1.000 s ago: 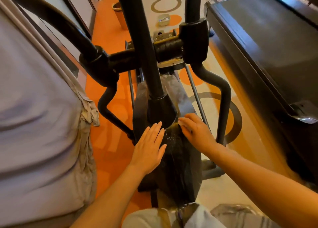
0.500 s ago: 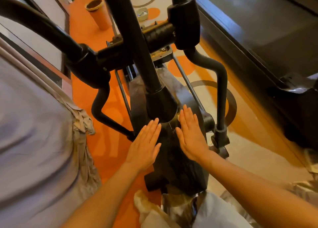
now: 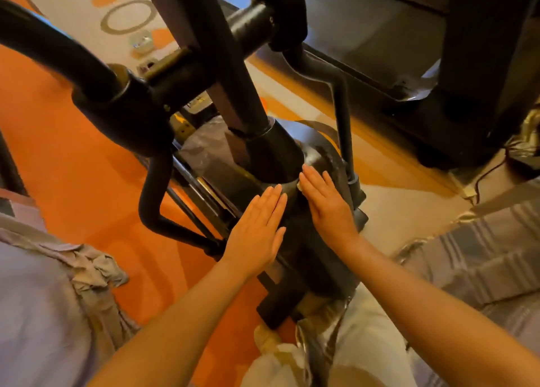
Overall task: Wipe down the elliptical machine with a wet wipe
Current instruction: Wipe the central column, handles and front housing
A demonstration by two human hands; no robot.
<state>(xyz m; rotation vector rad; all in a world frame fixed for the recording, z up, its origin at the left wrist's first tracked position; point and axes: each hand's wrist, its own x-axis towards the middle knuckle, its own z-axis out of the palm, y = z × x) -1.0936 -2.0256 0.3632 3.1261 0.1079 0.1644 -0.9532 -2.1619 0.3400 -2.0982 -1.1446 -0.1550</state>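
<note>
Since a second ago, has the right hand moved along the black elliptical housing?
Yes. The right hand, then curled below the black central post's collar, now lies flat beside it, further up the housing.

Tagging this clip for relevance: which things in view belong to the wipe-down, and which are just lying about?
Part of the job:
- elliptical housing, under both palms
- left hand, flat on it
- right hand, flat on it
- wet wipe, a pale edge showing at the right hand's fingers

Just lying about:
- treadmill
- cable on the floor
- small container
- grey crumpled cloth
</note>
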